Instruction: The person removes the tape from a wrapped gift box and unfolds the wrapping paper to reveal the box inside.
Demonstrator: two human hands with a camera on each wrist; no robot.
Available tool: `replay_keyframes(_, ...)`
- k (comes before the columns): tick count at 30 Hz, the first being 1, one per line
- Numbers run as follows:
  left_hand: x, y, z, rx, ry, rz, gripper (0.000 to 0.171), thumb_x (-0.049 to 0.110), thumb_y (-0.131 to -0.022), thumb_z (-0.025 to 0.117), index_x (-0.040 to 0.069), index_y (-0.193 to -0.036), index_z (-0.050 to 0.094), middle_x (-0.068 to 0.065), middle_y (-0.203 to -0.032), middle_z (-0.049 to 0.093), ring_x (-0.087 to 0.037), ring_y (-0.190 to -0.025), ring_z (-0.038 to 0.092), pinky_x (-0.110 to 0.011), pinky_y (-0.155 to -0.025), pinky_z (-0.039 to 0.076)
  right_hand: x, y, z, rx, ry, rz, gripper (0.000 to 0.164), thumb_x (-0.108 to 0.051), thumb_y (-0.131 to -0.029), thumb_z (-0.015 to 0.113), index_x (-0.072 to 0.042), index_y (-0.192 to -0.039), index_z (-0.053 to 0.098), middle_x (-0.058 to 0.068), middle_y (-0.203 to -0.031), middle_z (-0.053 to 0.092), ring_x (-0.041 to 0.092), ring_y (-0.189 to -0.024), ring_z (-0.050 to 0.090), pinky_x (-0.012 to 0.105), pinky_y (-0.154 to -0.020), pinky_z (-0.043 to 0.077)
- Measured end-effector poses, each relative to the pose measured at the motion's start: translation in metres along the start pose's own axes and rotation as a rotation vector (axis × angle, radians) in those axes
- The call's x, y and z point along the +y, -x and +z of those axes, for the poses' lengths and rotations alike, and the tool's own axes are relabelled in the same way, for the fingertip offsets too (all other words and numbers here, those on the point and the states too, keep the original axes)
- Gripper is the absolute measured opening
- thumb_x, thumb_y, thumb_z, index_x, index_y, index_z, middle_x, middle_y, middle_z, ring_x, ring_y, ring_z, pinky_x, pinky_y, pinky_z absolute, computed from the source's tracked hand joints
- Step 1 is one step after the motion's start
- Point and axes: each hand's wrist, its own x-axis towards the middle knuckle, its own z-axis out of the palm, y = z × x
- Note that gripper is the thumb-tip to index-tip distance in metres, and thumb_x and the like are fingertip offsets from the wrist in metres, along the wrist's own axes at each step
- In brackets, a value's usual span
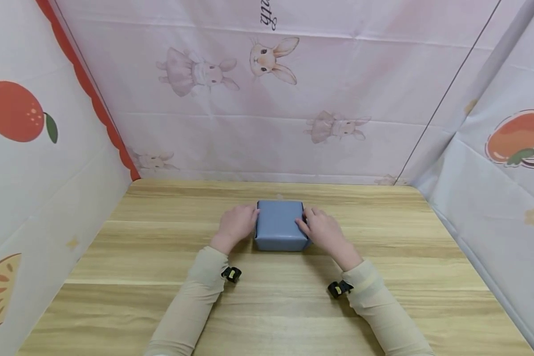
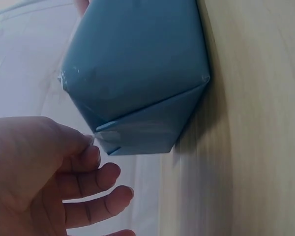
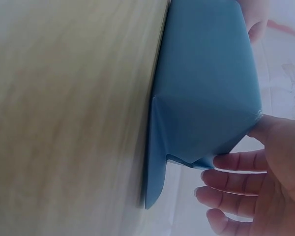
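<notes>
A box in blue wrapping paper [image 1: 279, 220] rests on the wooden table between both hands. At its left end the wrapping paper [image 2: 142, 128] is folded into a pointed flap with a shiny, clear patch. My left hand [image 1: 238, 222] has thumb and forefinger together at that flap's edge, the other fingers loosely bent. My right hand [image 1: 324, 230] lays its thumb at the box's top edge, its fairly straight forefinger touching the folded end. Below, in the right wrist view, a loose paper flap [image 3: 156, 182] sticks out along the table.
The wooden table [image 1: 276, 306] reaches back to a pink cloth wall [image 1: 231, 143] printed with rabbits. White cloths with fruit prints [image 1: 15, 111] hang at both sides. Black wrist cameras [image 1: 233, 275] are strapped at both cuffs.
</notes>
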Motion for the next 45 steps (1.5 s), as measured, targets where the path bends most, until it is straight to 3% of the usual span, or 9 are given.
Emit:
replay_keyframes(10, -0.016, 0.002, -0.014, -0.099, 0.002, -0.025, 0.032, 0.026, -0.103, 0.043, 0.011, -0.079, 0.058, -0.008, -0.083, 0.066, -0.024, -0.077, 0.065, -0.043, -0.064, 0.053, 0.003, -0.001, -0.001, 0.003, -0.005, 0.006, 0.030, -0.033, -0.100, 0.053, -0.004, -0.098, 0.060, 0.008, -0.081, 0.060, 0.017, -0.064, 0.053, 0.032, -0.053, 0.046)
replay_keyframes(16, -0.024, 0.004, -0.014, -0.124, 0.029, -0.023, 0.026, 0.019, -0.098, 0.049, 0.011, -0.073, 0.052, -0.005, -0.072, 0.056, -0.020, -0.066, 0.054, -0.036, -0.056, 0.045, 0.003, 0.000, -0.001, -0.002, -0.009, -0.001, 0.030, -0.033, -0.100, 0.054, -0.003, -0.097, 0.060, 0.007, -0.078, 0.057, 0.017, -0.062, 0.051, 0.031, -0.052, 0.044)
replay_keyframes(26, -0.040, 0.006, -0.012, -0.170, 0.087, -0.059, 0.027, 0.018, -0.099, 0.049, 0.011, -0.073, 0.049, -0.004, -0.066, 0.048, -0.018, -0.059, 0.047, -0.029, -0.052, 0.036, 0.002, 0.002, 0.001, 0.013, -0.003, -0.004, 0.030, -0.032, -0.100, 0.054, -0.003, -0.097, 0.060, 0.007, -0.079, 0.058, 0.017, -0.064, 0.052, 0.032, -0.053, 0.045)
replay_keyframes(31, -0.047, 0.006, -0.011, -0.157, 0.085, -0.067, 0.028, 0.019, -0.099, 0.049, 0.012, -0.073, 0.050, -0.003, -0.065, 0.046, -0.018, -0.059, 0.046, -0.030, -0.052, 0.035, 0.001, 0.003, 0.002, 0.013, -0.014, -0.007, 0.029, -0.032, -0.100, 0.054, -0.004, -0.096, 0.060, 0.007, -0.080, 0.058, 0.017, -0.064, 0.053, 0.033, -0.053, 0.046)
replay_keyframes(39, -0.047, 0.005, -0.011, -0.105, 0.091, -0.064, 0.022, 0.025, -0.100, 0.050, 0.012, -0.086, 0.060, -0.003, -0.073, 0.058, -0.018, -0.064, 0.052, -0.032, -0.057, 0.040, 0.002, 0.003, 0.002, -0.009, -0.038, 0.001, 0.029, -0.033, -0.101, 0.053, -0.005, -0.098, 0.060, 0.007, -0.082, 0.059, 0.017, -0.065, 0.053, 0.031, -0.054, 0.045)
replay_keyframes(42, -0.042, 0.003, -0.009, -0.051, 0.091, -0.041, 0.025, 0.031, -0.102, 0.048, 0.013, -0.100, 0.064, -0.004, -0.088, 0.066, -0.019, -0.076, 0.061, -0.036, -0.066, 0.049, 0.003, 0.002, 0.001, -0.034, -0.063, 0.003, 0.030, -0.034, -0.100, 0.053, -0.005, -0.100, 0.060, 0.007, -0.083, 0.059, 0.016, -0.065, 0.052, 0.031, -0.055, 0.044)
replay_keyframes(45, -0.034, 0.000, -0.005, 0.018, 0.093, -0.003, 0.034, 0.038, -0.102, 0.046, 0.012, -0.116, 0.065, -0.007, -0.110, 0.069, -0.025, -0.099, 0.066, -0.043, -0.084, 0.054, 0.004, 0.001, -0.002, -0.062, -0.088, 0.011, 0.031, -0.035, -0.100, 0.054, -0.005, -0.101, 0.060, 0.008, -0.085, 0.059, 0.016, -0.067, 0.052, 0.031, -0.057, 0.044)
